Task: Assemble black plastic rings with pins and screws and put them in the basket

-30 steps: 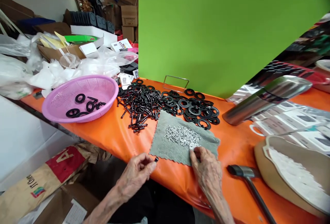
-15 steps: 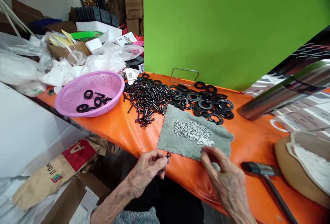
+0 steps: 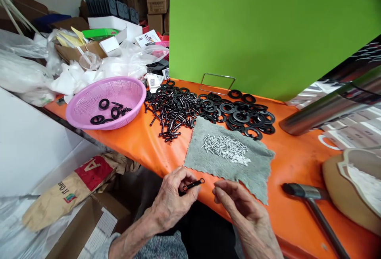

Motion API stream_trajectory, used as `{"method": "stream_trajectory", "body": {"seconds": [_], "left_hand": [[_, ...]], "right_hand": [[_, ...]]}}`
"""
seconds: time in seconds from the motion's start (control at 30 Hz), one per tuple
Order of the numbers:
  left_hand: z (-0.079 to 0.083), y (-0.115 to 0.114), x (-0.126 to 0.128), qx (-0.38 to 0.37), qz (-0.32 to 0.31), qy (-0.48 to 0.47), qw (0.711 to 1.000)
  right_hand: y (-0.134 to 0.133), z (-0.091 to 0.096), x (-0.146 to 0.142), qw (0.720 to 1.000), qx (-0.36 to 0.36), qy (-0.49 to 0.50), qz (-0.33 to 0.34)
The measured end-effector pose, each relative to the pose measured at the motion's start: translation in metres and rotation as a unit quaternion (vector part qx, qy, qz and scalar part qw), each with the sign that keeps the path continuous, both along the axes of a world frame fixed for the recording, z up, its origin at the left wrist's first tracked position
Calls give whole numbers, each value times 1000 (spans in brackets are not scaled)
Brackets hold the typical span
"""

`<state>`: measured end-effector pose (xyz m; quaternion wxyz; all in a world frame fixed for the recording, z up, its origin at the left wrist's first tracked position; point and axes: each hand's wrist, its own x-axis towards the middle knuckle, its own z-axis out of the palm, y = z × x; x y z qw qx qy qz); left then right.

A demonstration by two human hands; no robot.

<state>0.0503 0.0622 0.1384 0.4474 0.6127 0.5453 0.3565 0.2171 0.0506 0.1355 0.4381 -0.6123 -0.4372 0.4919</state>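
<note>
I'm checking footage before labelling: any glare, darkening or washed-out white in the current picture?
Head view: bright streaks on the metal flask, pale sheen on the orange tablecloth; head view: the green board darkens toward the top-right corner, and some white pins merge into a bright clump.

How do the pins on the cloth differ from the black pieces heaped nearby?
The pins are whitish; the black pieces are dark and glossy. The pins are smaller than the black pieces. The pins lie on the cloth, the black pieces on the orange surface. Both form loose heaps.
</note>
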Motion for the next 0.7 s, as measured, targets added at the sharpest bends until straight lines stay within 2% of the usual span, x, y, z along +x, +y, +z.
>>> {"method": "stream_trajectory", "body": {"seconds": [0.2,0.43,0.7], "left_hand": [[-3,-1,0,84,-20,56,995],[-1,-3,1,97,-50,80,991],[2,-1,0,96,-75,75,990]], "right_hand": [[-2,-5,-14,999,33,39,-16],[1,-8,-16,997,51,45,47],[2,-9,-9,990,-56,116,64]]}}
